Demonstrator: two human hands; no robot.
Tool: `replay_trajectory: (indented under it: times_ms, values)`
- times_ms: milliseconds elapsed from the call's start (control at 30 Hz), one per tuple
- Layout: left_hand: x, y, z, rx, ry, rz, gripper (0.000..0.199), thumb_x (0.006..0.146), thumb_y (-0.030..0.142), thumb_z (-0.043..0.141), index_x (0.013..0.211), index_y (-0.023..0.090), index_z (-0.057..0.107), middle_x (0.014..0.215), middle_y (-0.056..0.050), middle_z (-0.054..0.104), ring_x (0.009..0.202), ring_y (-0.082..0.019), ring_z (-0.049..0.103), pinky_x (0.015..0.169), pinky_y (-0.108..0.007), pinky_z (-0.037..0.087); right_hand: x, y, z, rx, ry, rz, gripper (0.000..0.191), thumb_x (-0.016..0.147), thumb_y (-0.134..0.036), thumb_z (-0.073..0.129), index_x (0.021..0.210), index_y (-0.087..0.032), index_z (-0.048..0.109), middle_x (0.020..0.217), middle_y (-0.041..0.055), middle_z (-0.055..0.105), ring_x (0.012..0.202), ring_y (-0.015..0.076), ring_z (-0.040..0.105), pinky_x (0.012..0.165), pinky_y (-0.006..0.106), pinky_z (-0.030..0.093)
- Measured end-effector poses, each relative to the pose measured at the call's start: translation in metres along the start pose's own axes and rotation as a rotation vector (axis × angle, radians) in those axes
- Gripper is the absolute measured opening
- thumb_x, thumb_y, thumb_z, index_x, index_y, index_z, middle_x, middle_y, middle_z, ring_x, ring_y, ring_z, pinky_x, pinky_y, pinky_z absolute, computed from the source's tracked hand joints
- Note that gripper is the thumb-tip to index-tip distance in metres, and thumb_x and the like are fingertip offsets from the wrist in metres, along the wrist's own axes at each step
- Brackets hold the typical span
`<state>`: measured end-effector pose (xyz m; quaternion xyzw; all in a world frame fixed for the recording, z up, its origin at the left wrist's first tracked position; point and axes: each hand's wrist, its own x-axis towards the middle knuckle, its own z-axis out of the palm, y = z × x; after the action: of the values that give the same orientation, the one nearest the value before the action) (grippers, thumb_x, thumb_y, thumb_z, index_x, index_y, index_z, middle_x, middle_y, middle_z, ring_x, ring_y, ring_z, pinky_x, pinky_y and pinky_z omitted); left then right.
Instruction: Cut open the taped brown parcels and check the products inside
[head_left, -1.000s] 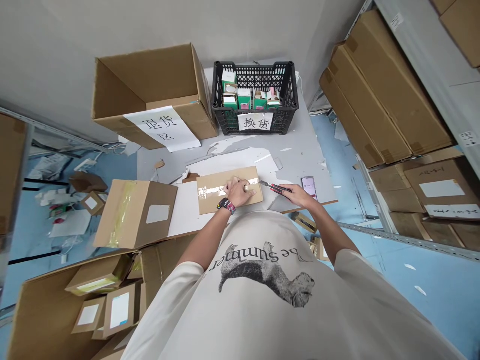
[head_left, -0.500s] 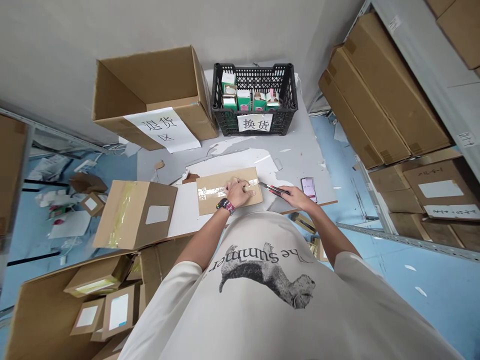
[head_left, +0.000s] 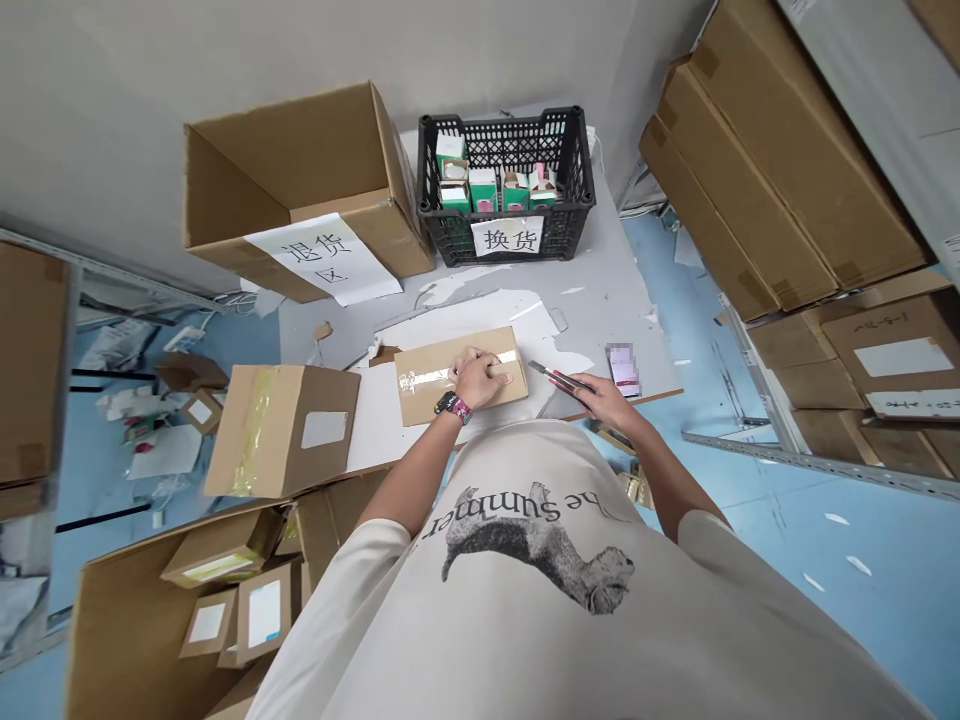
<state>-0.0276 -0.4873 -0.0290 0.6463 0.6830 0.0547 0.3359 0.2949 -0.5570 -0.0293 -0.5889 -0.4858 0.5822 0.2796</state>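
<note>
Left hand (head_left: 478, 378) open, pressed flat on a brown rectangular cardboard carton (head_left: 424, 405) with clear tape, lying on a white sheet (head_left: 382, 440) — right hand (head_left: 606, 403) clamped around a black-and-red utility knife (head_left: 559, 378), beside the carton

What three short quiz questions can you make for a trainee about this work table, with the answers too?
1. Does the left hand or the right hand hold the utility knife?
2. True or false: the left hand rests on the taped cardboard box.
3. What stands inside the black plastic crate?

Key: 1. The right hand. 2. True. 3. Small green-and-white cartons.
</note>
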Motion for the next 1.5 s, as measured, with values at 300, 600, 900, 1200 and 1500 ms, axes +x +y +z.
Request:
replay_trajectory:
  times_ms: [300, 600, 900, 1200, 1500]
  values:
    - [-0.013, 0.001, 0.000, 0.150, 0.007, 0.108, 0.073, 0.076, 0.065, 0.099, 0.133, 0.029, 0.071, 0.150, -0.012, 0.064, 0.136, -0.044, 0.055, 0.125, -0.061, 0.033, 0.012, 0.013, 0.002, -0.267, -0.023, -0.164, 0.066, 0.117, -0.067, 0.050, 0.171, -0.032, 0.067, 0.113, 0.0082, 0.083, 0.084, 0.0265, 0.076, 0.086, 0.044, 0.067]
    - [-0.025, -0.020, 0.017, 0.239, 0.108, 0.319, 0.097, 0.066, 0.055, 0.107, 0.148, 0.023, 0.066, 0.159, -0.023, 0.064, 0.143, -0.051, 0.055, 0.134, -0.072, 0.024, 0.033, 0.011, -0.026, -0.667, -0.101, -0.427, 0.051, 0.116, -0.037, 0.058, 0.165, -0.038, 0.073, 0.133, 0.0099, 0.078, 0.127, 0.0338, 0.074, 0.109, 0.048, 0.062]
    - [-0.029, -0.027, 0.022, 0.234, 0.159, 0.359, 0.093, 0.071, 0.054, 0.102, 0.152, 0.022, 0.068, 0.160, -0.023, 0.067, 0.143, -0.051, 0.059, 0.137, -0.074, 0.022, 0.048, -0.005, -0.042, -0.976, -0.113, -0.526, 0.049, 0.117, -0.028, 0.060, 0.162, -0.039, 0.076, 0.134, 0.0109, 0.079, 0.110, 0.0314, 0.068, 0.098, 0.045, 0.053]
    - [-0.032, -0.027, 0.023, 0.244, 0.165, 0.390, 0.089, 0.076, 0.052, 0.099, 0.155, 0.024, 0.067, 0.178, -0.022, 0.056, 0.162, -0.052, 0.048, 0.139, -0.075, 0.020, 0.037, -0.020, -0.011, -1.236, -0.028, -0.522, 0.051, 0.120, -0.032, 0.056, 0.168, -0.038, 0.071, 0.140, 0.0126, 0.076, 0.111, 0.0331, 0.062, 0.094, 0.044, 0.046]
    - [-0.033, -0.024, 0.020, 0.259, 0.144, 0.370, 0.088, 0.078, 0.052, 0.099, 0.155, 0.024, 0.066, 0.183, -0.020, 0.052, 0.168, -0.050, 0.045, 0.140, -0.076, 0.021, 0.036, -0.007, -0.019, -1.262, -0.010, -0.525, 0.053, 0.119, -0.028, 0.055, 0.168, -0.038, 0.070, 0.139, 0.0130, 0.076, 0.108, 0.0325, 0.059, 0.094, 0.044, 0.043]
